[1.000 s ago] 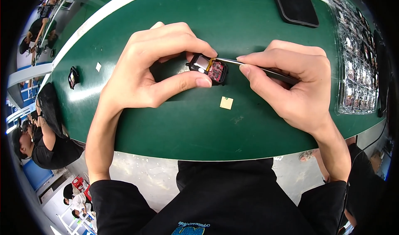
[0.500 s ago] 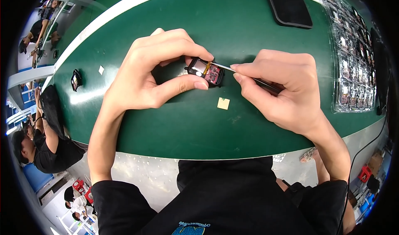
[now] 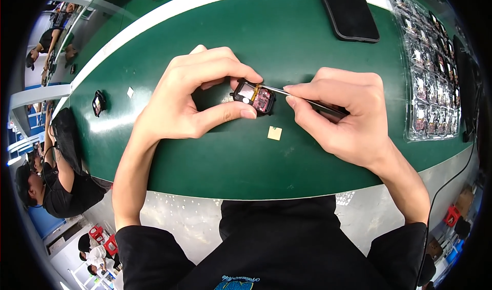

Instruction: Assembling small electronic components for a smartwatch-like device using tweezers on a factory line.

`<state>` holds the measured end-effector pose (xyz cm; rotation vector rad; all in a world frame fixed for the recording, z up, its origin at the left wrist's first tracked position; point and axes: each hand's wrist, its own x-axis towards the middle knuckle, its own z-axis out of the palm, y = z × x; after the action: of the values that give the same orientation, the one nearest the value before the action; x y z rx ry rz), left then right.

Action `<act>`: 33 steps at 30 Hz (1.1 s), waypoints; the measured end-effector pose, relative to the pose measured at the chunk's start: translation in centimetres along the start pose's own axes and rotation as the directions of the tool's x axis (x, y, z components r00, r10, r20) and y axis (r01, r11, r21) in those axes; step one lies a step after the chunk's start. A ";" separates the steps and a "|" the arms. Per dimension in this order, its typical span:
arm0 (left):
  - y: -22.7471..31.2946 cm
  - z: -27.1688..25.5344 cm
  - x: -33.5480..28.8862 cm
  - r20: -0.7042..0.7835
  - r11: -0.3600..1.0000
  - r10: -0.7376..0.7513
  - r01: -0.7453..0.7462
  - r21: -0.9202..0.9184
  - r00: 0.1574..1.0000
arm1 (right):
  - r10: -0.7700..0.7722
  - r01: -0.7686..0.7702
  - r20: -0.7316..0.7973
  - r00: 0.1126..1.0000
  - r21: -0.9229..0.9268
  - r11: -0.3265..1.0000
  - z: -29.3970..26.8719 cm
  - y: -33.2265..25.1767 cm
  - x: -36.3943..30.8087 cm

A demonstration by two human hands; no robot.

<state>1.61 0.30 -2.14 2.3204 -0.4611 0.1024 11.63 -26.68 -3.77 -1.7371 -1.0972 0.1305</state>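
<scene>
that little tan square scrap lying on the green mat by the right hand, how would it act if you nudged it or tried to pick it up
The small tan square scrap lies flat on the green mat, so it is probably very light and would slide rather than roll. It looks thin, so likely bendy and awkward to pinch bare-fingered; the thin metal tweezers in the right hand would probably grip it better.

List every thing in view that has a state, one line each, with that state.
Small black device: opened, red circuit board showing, pinched in the left hand.
Tweezers: tip at the device, gripped by the right hand.
Phone: flat, screen dark.
Clear tray: flat, pockets filled with small parts.
Tan square: loose on the green table.
</scene>
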 end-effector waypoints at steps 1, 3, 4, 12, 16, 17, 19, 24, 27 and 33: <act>-0.2 0.1 0.0 -0.008 1.000 0.005 -0.005 -0.011 1.000 | -0.011 0.011 0.001 1.000 -0.008 1.000 0.0 0.0 0.0; -0.2 0.0 0.0 -0.004 1.000 0.002 -0.002 -0.012 1.000 | -0.024 0.024 0.004 1.000 -0.016 1.000 0.0 0.2 0.0; -0.1 0.0 0.1 -0.002 1.000 0.000 0.000 -0.009 1.000 | -0.040 0.040 0.006 0.999 -0.024 0.999 0.0 0.2 0.1; -0.1 -0.1 0.1 0.005 1.000 0.002 -0.002 0.007 1.000 | -0.076 0.076 0.014 0.997 -0.045 0.996 0.2 0.4 -0.2; -0.2 0.0 0.0 -0.006 1.000 0.010 -0.010 0.004 1.000 | -0.137 0.140 0.032 0.990 -0.094 0.986 0.1 0.1 -0.2; -0.3 0.1 0.1 -0.007 1.000 0.013 -0.013 0.005 1.000 | -0.139 0.141 0.031 0.990 -0.096 0.985 0.1 0.0 -0.2; -0.1 0.2 0.1 0.002 1.000 0.002 -0.002 -0.013 1.000 | -0.081 0.082 0.026 0.996 -0.071 0.994 -0.2 0.0 -0.2; 0.4 0.6 0.0 -0.025 0.999 -0.040 0.040 -0.008 0.999 | 0.034 -0.034 -0.020 0.999 -0.008 0.999 -0.8 -0.4 0.4; 0.2 0.6 0.4 -0.020 0.999 0.008 -0.007 0.033 1.000 | 0.097 -0.094 -0.042 0.994 0.077 0.993 -0.3 0.0 0.4; 1.1 0.0 -0.2 -0.018 0.997 -0.078 0.078 0.015 0.997 | 0.103 -0.106 0.086 0.991 0.027 0.994 -0.2 -1.5 0.9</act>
<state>1.07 -0.35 -1.43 2.3482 -0.3617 0.0893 11.40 -26.09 -2.12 -1.7742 -1.0592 0.2875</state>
